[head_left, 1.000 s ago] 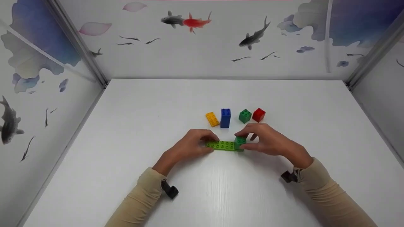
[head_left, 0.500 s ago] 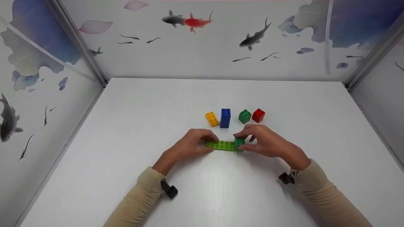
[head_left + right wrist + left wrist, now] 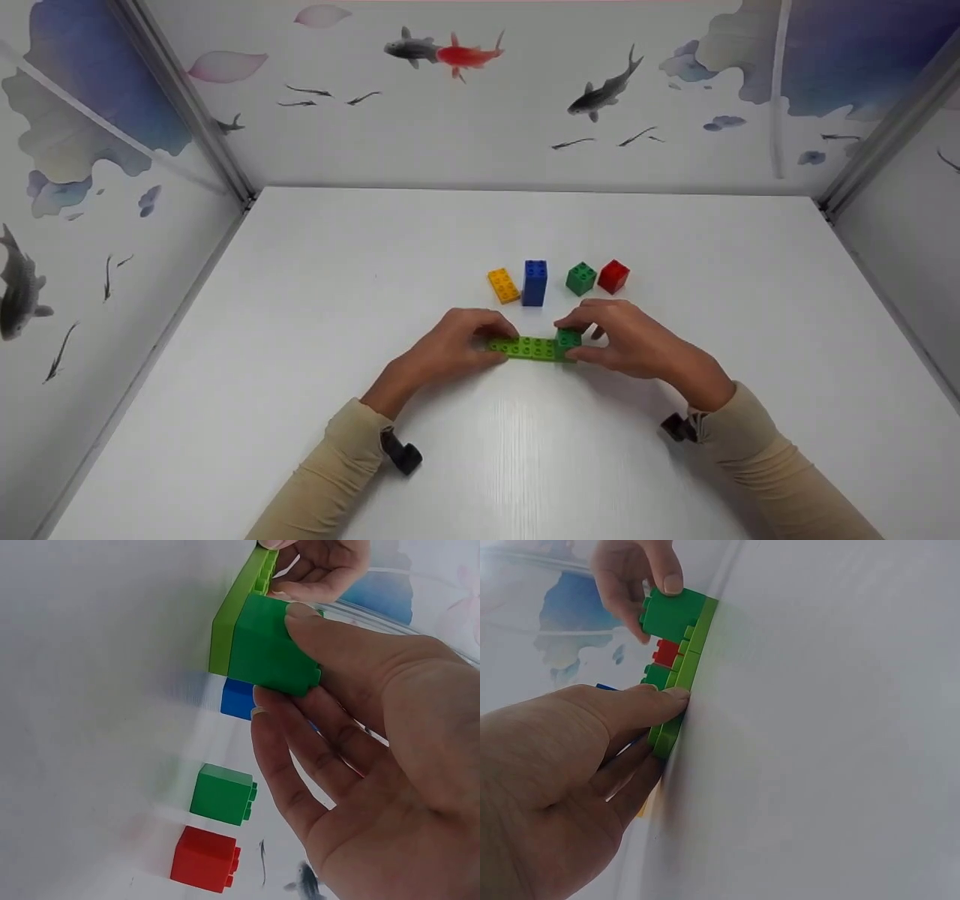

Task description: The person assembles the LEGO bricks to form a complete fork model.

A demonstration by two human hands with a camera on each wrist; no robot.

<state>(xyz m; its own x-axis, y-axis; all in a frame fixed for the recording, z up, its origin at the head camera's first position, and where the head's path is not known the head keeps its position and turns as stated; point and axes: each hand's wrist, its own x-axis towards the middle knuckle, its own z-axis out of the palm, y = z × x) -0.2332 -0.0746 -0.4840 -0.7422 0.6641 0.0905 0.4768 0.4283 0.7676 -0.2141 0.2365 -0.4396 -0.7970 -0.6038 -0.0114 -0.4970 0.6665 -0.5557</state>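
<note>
A long light-green plate [image 3: 525, 348] lies flat on the white table [image 3: 480, 465]. My left hand [image 3: 457, 345] grips its left end, thumb along the near edge [image 3: 664, 701]. A dark-green square brick [image 3: 568, 339] sits on the plate's right end, and my right hand [image 3: 619, 337] pinches it between thumb and fingers [image 3: 300, 619]. In the right wrist view the dark-green brick [image 3: 274, 652] sits against the light-green plate [image 3: 232, 622]. In the left wrist view the same brick [image 3: 673, 613] shows at the plate's far end [image 3: 686, 675].
Behind the hands stand a row of loose bricks: a flat yellow brick [image 3: 504, 285], a tall blue brick [image 3: 535, 281], a green cube [image 3: 581, 277] and a red cube [image 3: 613, 275]. Fish-patterned walls [image 3: 480, 90] enclose the table on three sides.
The dark-green brick has settled lower onto the plate's right end, and my right hand has closed in slightly over it. The left hand has stayed in place.
</note>
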